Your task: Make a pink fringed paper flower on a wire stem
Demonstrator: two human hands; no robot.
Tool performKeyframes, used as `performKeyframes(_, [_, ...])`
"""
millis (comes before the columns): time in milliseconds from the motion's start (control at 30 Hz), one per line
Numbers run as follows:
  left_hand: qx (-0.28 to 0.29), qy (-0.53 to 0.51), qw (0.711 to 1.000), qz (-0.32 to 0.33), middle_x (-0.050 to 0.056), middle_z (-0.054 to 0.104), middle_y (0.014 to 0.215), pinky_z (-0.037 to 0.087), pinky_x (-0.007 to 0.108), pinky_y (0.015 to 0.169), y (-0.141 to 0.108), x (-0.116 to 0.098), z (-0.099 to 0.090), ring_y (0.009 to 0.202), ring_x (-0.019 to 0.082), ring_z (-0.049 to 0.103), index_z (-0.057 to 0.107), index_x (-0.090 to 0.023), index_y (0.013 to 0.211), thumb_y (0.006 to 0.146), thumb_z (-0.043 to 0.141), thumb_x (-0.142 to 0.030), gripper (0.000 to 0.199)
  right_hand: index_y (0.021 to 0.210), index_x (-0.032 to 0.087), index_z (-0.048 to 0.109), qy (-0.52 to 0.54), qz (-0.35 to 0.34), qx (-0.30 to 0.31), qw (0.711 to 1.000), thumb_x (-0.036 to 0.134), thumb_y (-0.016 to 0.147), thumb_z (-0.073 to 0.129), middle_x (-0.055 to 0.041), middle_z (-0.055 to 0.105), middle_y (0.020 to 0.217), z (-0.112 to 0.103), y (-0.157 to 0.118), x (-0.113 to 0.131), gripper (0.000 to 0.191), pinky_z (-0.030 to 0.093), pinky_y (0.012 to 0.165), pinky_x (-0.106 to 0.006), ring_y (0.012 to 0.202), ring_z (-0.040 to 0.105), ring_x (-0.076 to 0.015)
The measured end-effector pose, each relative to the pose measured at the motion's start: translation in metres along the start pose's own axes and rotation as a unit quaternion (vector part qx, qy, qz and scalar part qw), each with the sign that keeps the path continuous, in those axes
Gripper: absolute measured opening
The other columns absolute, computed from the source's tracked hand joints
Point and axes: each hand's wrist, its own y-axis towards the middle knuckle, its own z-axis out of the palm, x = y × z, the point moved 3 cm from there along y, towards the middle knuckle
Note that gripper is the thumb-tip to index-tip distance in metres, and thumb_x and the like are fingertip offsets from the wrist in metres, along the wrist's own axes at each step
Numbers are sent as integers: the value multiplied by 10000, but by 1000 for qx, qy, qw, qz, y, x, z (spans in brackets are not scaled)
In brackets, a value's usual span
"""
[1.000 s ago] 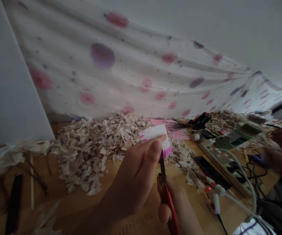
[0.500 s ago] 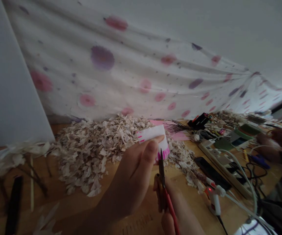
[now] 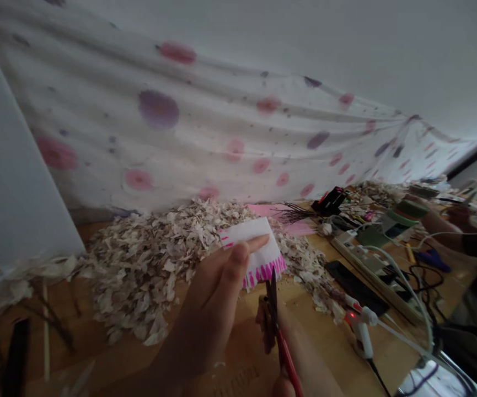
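Observation:
My left hand (image 3: 217,292) pinches a small white paper (image 3: 258,231) between thumb and fingers, its index finger lying along the sheet. The paper's lower edge is marked with pink strokes and looks cut into a fringe. Below it, my right hand (image 3: 277,336) is wrapped round red-handled scissors (image 3: 287,353). Their dark blades are slightly apart, with the tips at the pink edge. Behind my left hand lies a big heap of pale, dry petal-like flakes (image 3: 147,264).
At the right are a glue gun (image 3: 361,333) with a red light, a black phone (image 3: 356,286), a power strip (image 3: 379,275) and cables. Another person's hand (image 3: 440,226) is farther right. A white board (image 3: 15,165) stands left; a flowered cloth (image 3: 221,121) hangs behind.
The scissor blades have opened a little and sit lower against the fringe. More of the paper and its pink edge shows. The whole view has shifted slightly.

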Motion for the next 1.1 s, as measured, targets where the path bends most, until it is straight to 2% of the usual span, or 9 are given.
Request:
performKeyframes(133, [27,-28,999,-6,84,713,1357,358,483,1236,0,1,3,1361,298,573,762,-226,1247,1013,417,-630,580,1334,254,561,11,3,2,1000,941,676,615,-123,705,1098,-3,0,4,953,596,814,-383,975,698,-339])
performKeyframes(267, [8,-13,1000,1,83,702,1384,365,473,1236,-1,1,2,1374,280,569,758,-238,1254,1012,403,-645,591,1384,254,522,26,-5,-2,1000,1045,684,272,-172,671,1256,-2,-1,-2,1086,562,950,-448,1122,662,-385])
performKeyframes(333, [6,1,1000,7,67,703,1389,383,454,1229,-1,1,2,1374,262,574,758,-260,1254,1011,394,-657,591,1384,252,520,27,-2,-5,1000,1053,667,224,-181,674,1256,0,-2,-8,1115,560,961,-467,1128,666,-399])
performKeyframes(467, [6,9,1000,6,36,673,1437,383,440,1234,-1,3,4,1406,237,545,744,-300,1272,1015,392,-656,563,1354,244,545,26,7,-10,1000,1060,647,242,-191,692,1191,2,-2,-15,1121,579,928,-481,1094,681,-418])
performKeyframes(633, [-17,15,1000,0,79,652,1452,418,493,1206,-3,8,2,1390,288,550,742,-266,1279,987,438,-673,587,1310,233,586,37,12,3,999,1082,610,218,-165,702,1111,3,6,-10,1160,587,902,-438,1024,694,-383])
performKeyframes(833, [-21,18,1000,12,62,650,1459,367,495,1237,-4,6,3,1416,284,527,735,-274,1294,1003,427,-642,561,1349,211,550,39,42,13,998,1063,656,206,-192,673,1208,4,1,-7,1152,558,952,-446,1108,661,-395])
performKeyframes(933, [-28,26,999,12,32,673,1435,374,466,1234,-5,4,4,1411,272,539,750,-301,1268,1003,426,-644,541,1304,204,570,39,49,27,998,1084,618,226,-193,669,1209,3,1,-8,1167,542,972,-454,1105,650,-399])
performKeyframes(1033, [-26,35,999,5,5,674,1437,373,444,1235,-4,4,4,1419,262,534,756,-323,1255,1004,423,-647,528,1211,200,609,38,65,41,996,1097,591,273,-168,682,1106,3,6,-8,1141,554,908,-433,1006,659,-367])
performKeyframes(1100, [-19,33,999,4,-1,675,1439,379,432,1233,-2,5,4,1424,255,532,753,-327,1261,1008,413,-649,533,1096,198,633,34,85,50,995,1070,596,417,-135,684,983,3,9,-8,1029,566,809,-394,880,658,-320])
